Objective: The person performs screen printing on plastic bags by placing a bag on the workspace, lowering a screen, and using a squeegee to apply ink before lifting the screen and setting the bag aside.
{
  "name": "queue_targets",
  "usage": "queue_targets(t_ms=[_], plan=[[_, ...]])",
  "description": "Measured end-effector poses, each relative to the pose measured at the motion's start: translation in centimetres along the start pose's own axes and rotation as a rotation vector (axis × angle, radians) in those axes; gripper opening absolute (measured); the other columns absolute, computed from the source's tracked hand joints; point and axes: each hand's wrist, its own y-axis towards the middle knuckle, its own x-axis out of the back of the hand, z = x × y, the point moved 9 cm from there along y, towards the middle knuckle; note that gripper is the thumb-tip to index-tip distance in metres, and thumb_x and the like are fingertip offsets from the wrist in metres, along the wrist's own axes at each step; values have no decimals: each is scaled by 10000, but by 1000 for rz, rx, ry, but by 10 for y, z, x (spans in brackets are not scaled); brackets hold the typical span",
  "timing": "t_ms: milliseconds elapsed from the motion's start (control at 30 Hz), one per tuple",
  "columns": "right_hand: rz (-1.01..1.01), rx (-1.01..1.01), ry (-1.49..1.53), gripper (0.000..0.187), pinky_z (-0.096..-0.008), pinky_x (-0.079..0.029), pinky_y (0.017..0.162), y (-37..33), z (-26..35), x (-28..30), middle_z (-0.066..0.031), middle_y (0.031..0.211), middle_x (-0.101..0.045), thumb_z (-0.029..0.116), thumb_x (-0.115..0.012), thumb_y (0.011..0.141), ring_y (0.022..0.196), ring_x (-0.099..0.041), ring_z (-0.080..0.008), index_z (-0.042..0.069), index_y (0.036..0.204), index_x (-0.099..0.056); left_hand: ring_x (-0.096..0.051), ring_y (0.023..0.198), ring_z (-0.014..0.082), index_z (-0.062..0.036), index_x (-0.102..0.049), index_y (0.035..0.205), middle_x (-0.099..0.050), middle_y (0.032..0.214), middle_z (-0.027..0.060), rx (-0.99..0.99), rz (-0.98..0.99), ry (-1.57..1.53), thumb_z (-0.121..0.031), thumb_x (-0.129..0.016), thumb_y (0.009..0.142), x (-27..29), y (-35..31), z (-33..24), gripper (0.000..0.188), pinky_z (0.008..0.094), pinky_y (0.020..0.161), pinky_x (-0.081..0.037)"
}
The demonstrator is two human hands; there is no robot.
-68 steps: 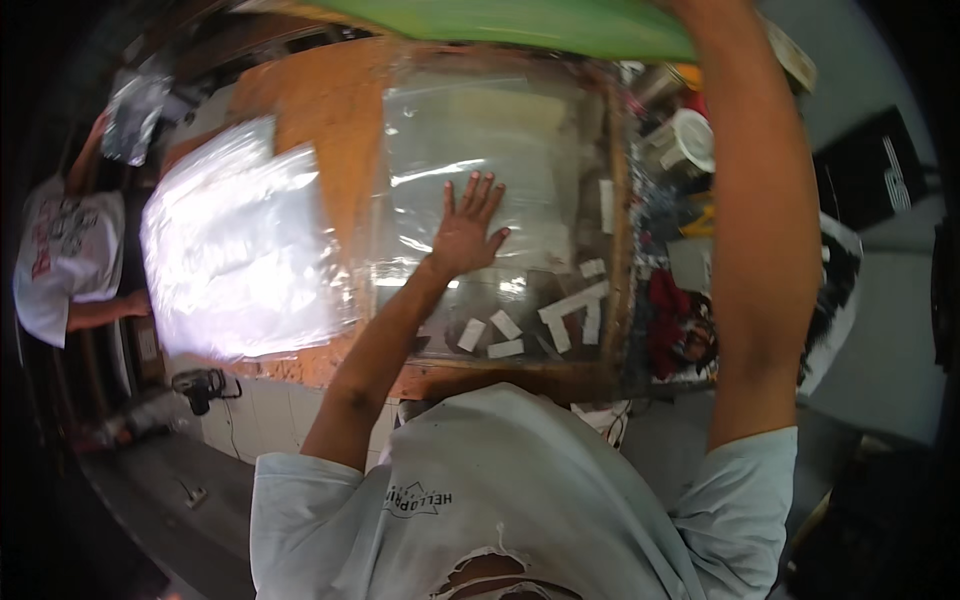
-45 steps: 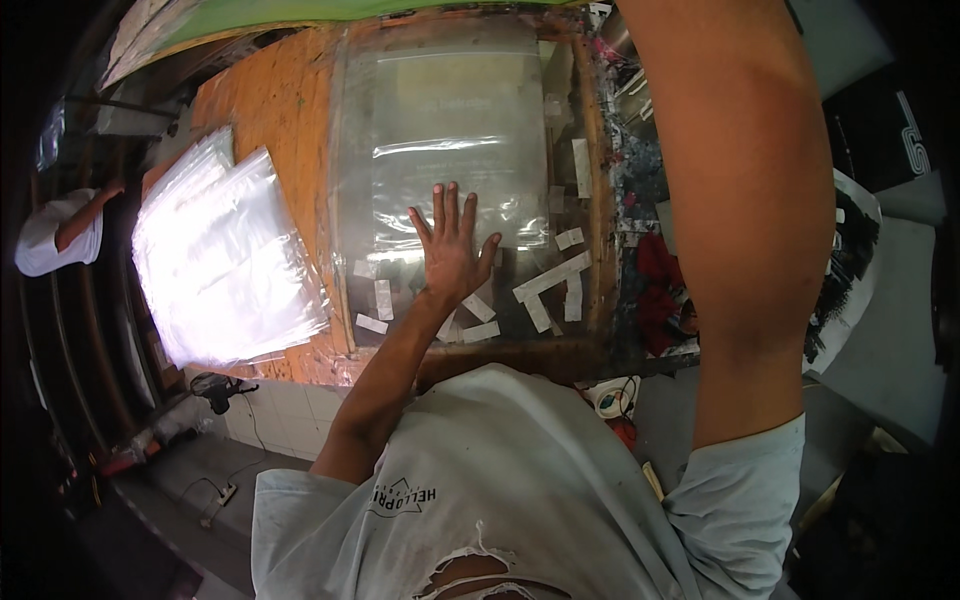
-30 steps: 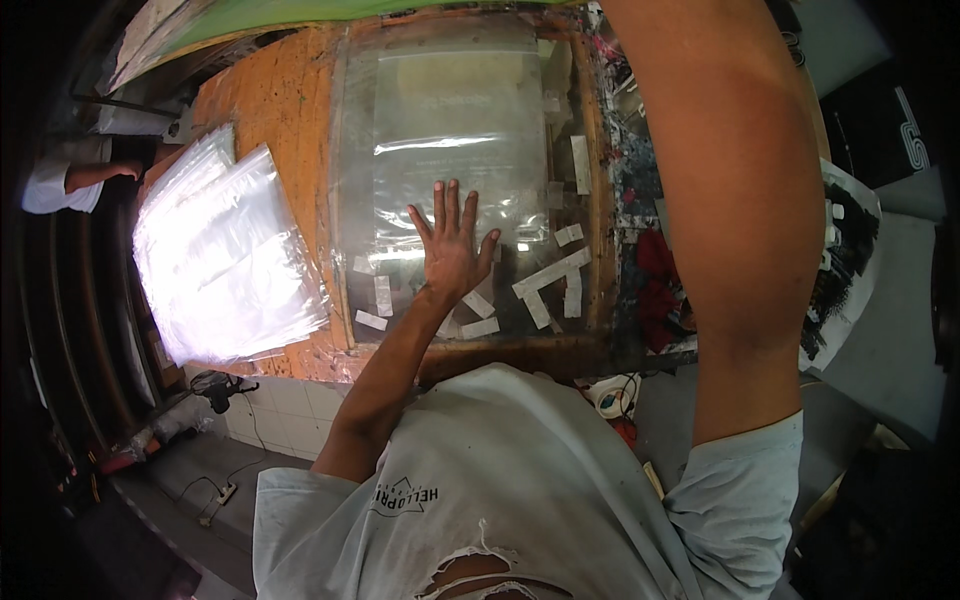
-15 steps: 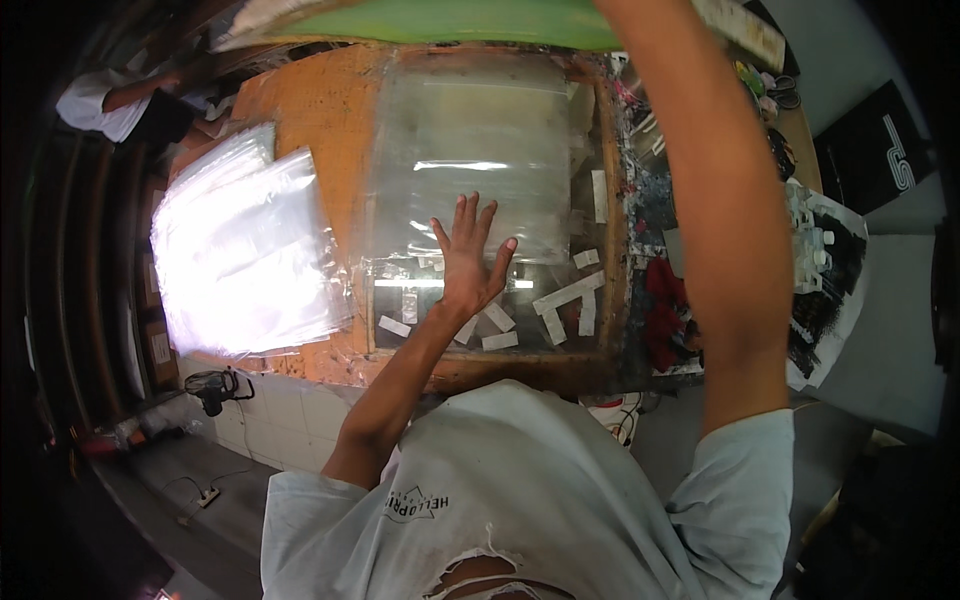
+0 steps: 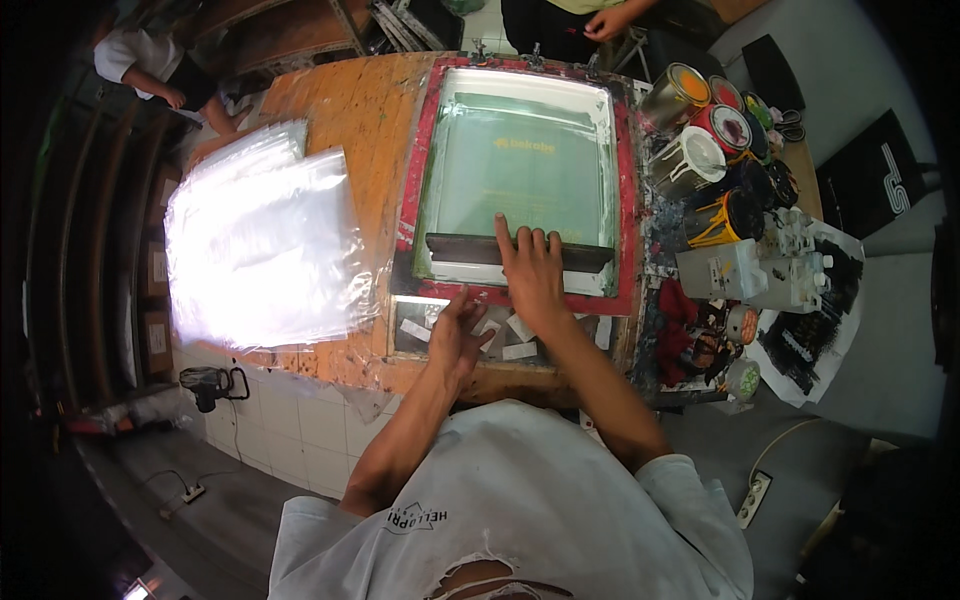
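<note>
A silkscreen frame [image 5: 408, 225] with red-stained edges lies lowered over the glass-topped board, its greenish mesh [image 5: 490, 185] bearing a small yellow print. Across the near part of the mesh rests a long dark squeegee [image 5: 590, 257]. My right hand [image 5: 535, 275] is closed over the squeegee's middle, index finger stretched out along its far side. My left hand [image 5: 459, 333] is just at the frame's near edge, fingers loosely apart with the tips against or close to the edge; nothing shows in it. The plastic sheet under the screen is hidden.
A stack of clear plastic bags [image 5: 265, 250] lies left on the wooden table [image 5: 375, 110]. Paint cans [image 5: 690, 160], plastic bottles [image 5: 720, 270] and a red cloth [image 5: 676, 315] crowd the right. Another person [image 5: 560, 20] stands beyond the table; one more [image 5: 160, 70] is far left.
The raised screen has come down flat over the board. My right arm has dropped from up high to the squeegee. My left hand has left the plastic sheet and drawn back to the frame's near edge.
</note>
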Motion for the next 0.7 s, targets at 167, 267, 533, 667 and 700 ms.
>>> queue_targets(t_ms=[167, 267, 533, 667, 700], plan=[[27, -67, 194, 813, -460, -394, 892, 4, -18, -10, -128, 1016, -577, 88, -805, 778, 1009, -552, -299, 136, 1516, -468, -358, 1476, 316, -60, -465, 1390, -417, 1470, 107, -18, -41, -32, -423, -651, 978, 0, 9, 5, 580, 693, 1206, -103], [122, -50, 197, 828, -462, -385, 902, -7, -12, -32, -123, 1018, -574, 81, -807, 769, 1005, -552, -295, 147, 1521, -465, -365, 1475, 320, -55, -467, 1405, -430, 1479, 115, -44, 4, -26, -390, -612, 990, 8, 11, 9, 552, 691, 1205, -88], [-43, 1, 131, 658, -546, -338, 975, -15, -8, -32, -82, 1008, -545, 77, -731, 849, 1012, -532, -268, 185, 1465, -527, -442, 1400, 293, -89, -517, 1382, -510, 1425, 97, 2, -92, -14, -338, -545, 987, 5, 11, 9, 468, 623, 1145, -249], [-65, -15, 176, 580, -568, -328, 1004, 32, -36, -38, -55, 978, -538, 61, -681, 860, 1003, -548, -242, 191, 1409, -546, -375, 1450, 310, -22, -520, 1399, -500, 1458, 125, 20, -121, -63, -336, -642, 912, 4, 6, 9, 592, 626, 1176, -195], [-77, -15, 171, 547, -572, -331, 1012, 45, -42, -41, -46, 964, -539, 53, -650, 871, 994, -557, -233, 190, 1390, -550, -395, 1431, 298, -36, -550, 1355, -527, 1423, 111, 32, -129, -61, -341, -651, 903, 9, 8, 12, 554, 607, 1160, -224]])
